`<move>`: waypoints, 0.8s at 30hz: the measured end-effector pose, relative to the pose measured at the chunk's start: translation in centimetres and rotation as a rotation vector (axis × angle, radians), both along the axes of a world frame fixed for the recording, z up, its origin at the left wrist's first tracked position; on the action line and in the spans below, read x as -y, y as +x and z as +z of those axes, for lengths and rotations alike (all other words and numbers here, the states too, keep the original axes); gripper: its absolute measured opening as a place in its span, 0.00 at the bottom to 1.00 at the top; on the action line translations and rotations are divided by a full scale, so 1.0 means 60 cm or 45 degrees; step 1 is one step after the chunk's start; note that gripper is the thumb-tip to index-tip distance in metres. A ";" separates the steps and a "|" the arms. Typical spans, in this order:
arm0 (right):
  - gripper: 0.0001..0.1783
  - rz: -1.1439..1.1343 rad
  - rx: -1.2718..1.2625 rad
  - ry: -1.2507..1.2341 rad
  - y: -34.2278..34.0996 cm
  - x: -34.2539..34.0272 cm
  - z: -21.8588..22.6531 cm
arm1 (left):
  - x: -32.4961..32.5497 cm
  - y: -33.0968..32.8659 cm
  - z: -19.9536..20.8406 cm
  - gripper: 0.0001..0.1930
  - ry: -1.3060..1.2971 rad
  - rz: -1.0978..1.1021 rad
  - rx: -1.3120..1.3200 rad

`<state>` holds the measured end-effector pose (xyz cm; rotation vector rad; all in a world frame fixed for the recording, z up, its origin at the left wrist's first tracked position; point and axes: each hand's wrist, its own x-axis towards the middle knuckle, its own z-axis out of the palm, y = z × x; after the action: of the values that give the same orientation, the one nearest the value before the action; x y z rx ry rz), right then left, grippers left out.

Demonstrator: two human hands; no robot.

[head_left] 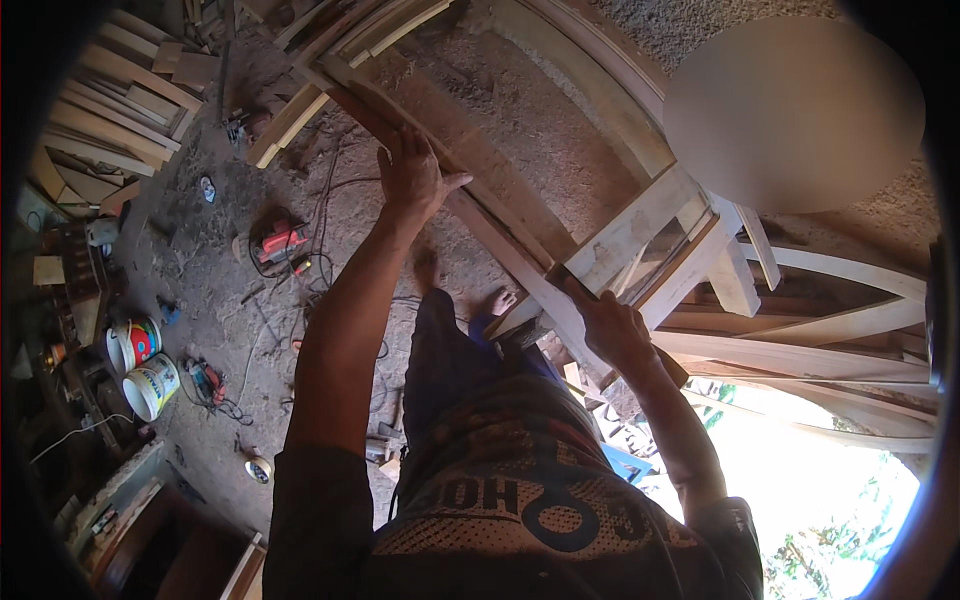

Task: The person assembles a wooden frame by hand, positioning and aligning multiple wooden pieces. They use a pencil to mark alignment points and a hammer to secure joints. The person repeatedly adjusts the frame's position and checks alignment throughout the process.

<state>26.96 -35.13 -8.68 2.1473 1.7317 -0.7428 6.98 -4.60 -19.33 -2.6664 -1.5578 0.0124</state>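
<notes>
1. Brown wooden beam [490, 227] lies under the left hand [410, 180], its thumb apart from the fingers.
2. The right hand [615, 330] has its grip wrapped around a dark bar [672, 368], near a pale crosspiece [632, 232].
3. Light left-hand pressure could let the beam shift, making the bar slip.
</notes>
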 end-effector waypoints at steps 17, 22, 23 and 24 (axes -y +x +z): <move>0.38 -0.064 -0.002 -0.066 -0.017 -0.005 0.003 | 0.007 0.000 0.010 0.60 0.070 -0.061 0.085; 0.36 -0.025 -0.017 -0.021 -0.028 -0.039 -0.001 | 0.002 -0.005 0.009 0.60 0.097 -0.066 0.116; 0.35 -0.021 -0.028 -0.061 -0.025 -0.039 0.001 | 0.000 -0.007 0.010 0.60 0.118 -0.067 0.118; 0.34 -0.038 -0.030 -0.045 -0.026 -0.038 0.003 | -0.004 -0.006 0.011 0.60 0.139 -0.081 0.117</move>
<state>25.42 -32.86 -8.50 2.1535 1.6886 -0.8036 6.59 -4.36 -18.67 -2.6646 -1.4509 -0.1949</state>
